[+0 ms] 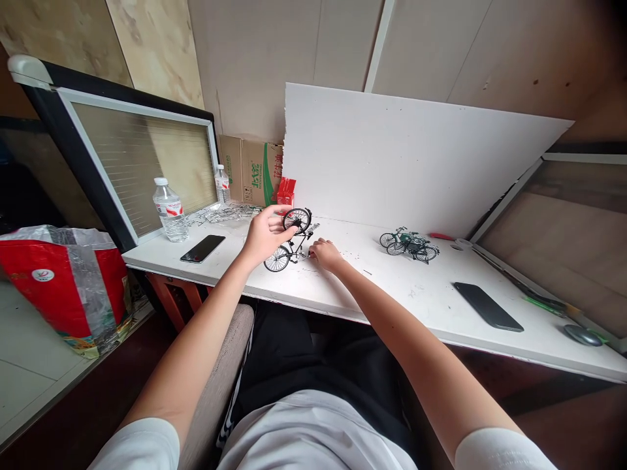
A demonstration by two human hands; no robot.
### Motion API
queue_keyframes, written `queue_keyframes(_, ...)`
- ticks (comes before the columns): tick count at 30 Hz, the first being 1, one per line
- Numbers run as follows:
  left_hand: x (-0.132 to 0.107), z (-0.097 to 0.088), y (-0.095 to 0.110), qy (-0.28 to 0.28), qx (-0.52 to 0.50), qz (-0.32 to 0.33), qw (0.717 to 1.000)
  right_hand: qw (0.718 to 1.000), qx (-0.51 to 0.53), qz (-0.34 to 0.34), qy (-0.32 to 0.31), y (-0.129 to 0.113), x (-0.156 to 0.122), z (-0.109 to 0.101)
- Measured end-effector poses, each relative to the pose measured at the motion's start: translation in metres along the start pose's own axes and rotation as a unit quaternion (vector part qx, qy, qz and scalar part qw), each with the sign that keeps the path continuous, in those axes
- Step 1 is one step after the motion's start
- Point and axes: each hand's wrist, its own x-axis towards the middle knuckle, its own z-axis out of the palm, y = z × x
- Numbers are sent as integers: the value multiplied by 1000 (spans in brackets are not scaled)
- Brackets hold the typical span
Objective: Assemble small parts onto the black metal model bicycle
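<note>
Now your left hand (267,234) holds the raised wheel of the black toy bicycle (290,248), tipped up on the tabletop (392,287); your right hand (326,253) lies curled beside it, grip unclear.

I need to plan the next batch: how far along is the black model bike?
Done: the green model bikes stand assembled to the right. In hand: the left hand grips the black model bike by its raised wheel, the right hand at its frame. Left: loose wire parts lie behind, untouched.
</note>
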Motion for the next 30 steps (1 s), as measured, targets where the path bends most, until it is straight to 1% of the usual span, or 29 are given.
queue_keyframes(4,0,-1,-2,-1,-5,5,1000,1000,13,3,14,-3,-5,3)
queue_keyframes(7,1,-3,-6,1,-2,3,1000,998,36,22,41,-4,-11,3)
queue_keyframes(10,1,-3,-8,-5,0,-4,1000,993,73,48,76,-5,-17,-3)
queue_keyframes(14,0,0,-10,-19,6,-14,1000,982,137,71,107,-4,-28,-18)
queue_keyframes(16,-1,3,-12,-21,3,-15,1000,962,221,89,136,-2,-37,-24)
queue_keyframes(19,-1,7,-17,-22,-14,-24,999,903,371,107,188,-1,-55,-29)
queue_keyframes(21,-1,11,-20,-24,-30,-38,999,875,430,106,194,-1,-71,-30)
queue_keyframes(23,-1,15,-23,-28,-43,-56,997,854,479,93,180,-4,-86,-32)
queue_keyframes(25,-2,20,-24,-33,-59,-76,995,834,513,81,185,-9,-101,-36)
queue_keyframes(28,-6,28,-24,-51,-95,-100,989,798,542,78,249,-19,-116,-46)
queue_keyframes(30,-11,34,-23,-72,-118,-120,983,785,547,65,283,-27,-123,-52)
